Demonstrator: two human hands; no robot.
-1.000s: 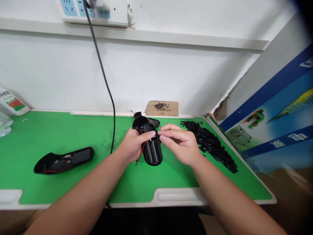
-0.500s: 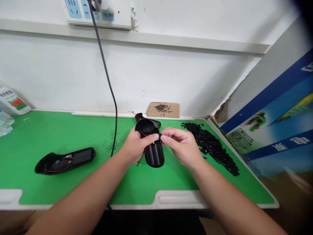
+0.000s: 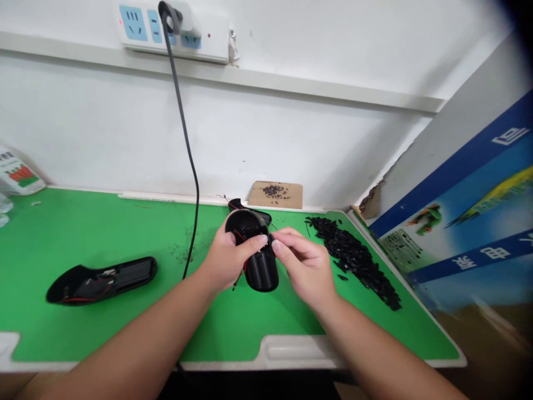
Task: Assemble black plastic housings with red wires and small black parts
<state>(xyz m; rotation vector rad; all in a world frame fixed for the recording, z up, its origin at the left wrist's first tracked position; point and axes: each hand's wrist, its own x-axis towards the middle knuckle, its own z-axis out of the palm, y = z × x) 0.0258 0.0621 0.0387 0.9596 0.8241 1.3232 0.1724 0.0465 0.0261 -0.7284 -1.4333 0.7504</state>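
Observation:
My left hand [image 3: 227,255] is wrapped round a black plastic housing [image 3: 261,273], with the thumb pressed inside near its right edge. The housing has a rounded hollow at its far end, and thin red wires show in it. Thumb and forefinger of my right hand [image 3: 306,264] are pinched together right at the housing's right edge; whatever is between them is too small to make out. Just behind the held housing lies another black plastic part [image 3: 262,216] with thin wires. A similar black housing [image 3: 102,280] with red wires and a white connector lies on its own at the left.
A long heap of small black plastic pieces [image 3: 358,258] lies at the right. Small dark bits cover a cardboard piece [image 3: 275,194] at the wall. A black cable [image 3: 189,150] hangs from a power strip [image 3: 212,41] onto the green table [image 3: 166,333]. A white bottle [image 3: 20,173] stands at far left.
The camera view has shifted a little, so the surroundings sit slightly lower and mostly further left. Both hands stay at the same housing, with the right fingers still pinched at its edge.

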